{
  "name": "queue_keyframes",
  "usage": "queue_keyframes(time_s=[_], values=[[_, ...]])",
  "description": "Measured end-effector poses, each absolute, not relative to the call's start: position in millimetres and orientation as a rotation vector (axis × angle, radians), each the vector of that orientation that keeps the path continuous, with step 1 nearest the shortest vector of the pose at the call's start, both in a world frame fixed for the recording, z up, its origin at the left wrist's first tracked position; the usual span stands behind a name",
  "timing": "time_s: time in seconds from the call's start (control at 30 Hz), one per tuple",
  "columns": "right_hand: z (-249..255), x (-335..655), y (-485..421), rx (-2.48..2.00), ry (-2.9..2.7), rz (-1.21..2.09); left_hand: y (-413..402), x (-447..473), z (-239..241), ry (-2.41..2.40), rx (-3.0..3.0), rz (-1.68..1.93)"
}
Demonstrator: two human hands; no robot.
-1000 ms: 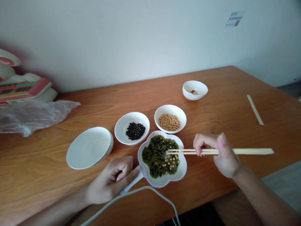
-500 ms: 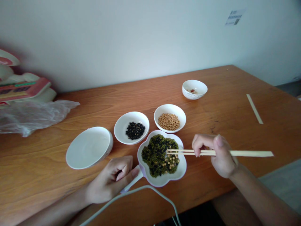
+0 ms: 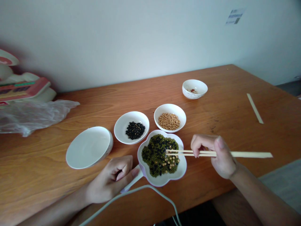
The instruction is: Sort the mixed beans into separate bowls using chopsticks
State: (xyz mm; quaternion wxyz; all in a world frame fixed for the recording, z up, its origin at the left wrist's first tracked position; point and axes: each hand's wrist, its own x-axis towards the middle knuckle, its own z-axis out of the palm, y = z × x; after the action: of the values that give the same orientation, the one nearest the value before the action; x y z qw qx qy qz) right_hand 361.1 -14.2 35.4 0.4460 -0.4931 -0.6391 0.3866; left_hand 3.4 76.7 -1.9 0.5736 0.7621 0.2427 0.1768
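On wooden table (image 3: pixel 235 103), near front edge: flower-shaped dish (image 3: pixel 181 171) w/ mixed green, black & tan beans. Left hand (image 3: pixel 113 180) curled round dish handle. Right hand (image 3: pixel 215 153) pinching chopsticks (image 3: pixel 246 154), tips over beans. Behind: bowls of black beans (image 3: pixel 131 127) & soybeans (image 3: pixel 169 117). Wall label (image 3: pixel 234 16) too blurred to read.

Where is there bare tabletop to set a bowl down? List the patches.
Bare wood lies between the small patterned bowl and the loose wooden stick, and behind the empty white bowl toward the clear plastic bag. It is crowded around the flower-shaped white dish.
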Motion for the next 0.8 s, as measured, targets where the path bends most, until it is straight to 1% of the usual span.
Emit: queue_keyframes(time_s=[0.3, 0.8], values=[[37.4, 358.9, -15.1, -1.229, -1.583, 0.896, 76.0, 5.3, 0.1, 0.55, 1.783, 0.436], [31.2, 361.9, -14.8, -1.176, -1.551, 0.905, 75.8, 3.7, -1.8, 0.557, 1.781, 0.431]])
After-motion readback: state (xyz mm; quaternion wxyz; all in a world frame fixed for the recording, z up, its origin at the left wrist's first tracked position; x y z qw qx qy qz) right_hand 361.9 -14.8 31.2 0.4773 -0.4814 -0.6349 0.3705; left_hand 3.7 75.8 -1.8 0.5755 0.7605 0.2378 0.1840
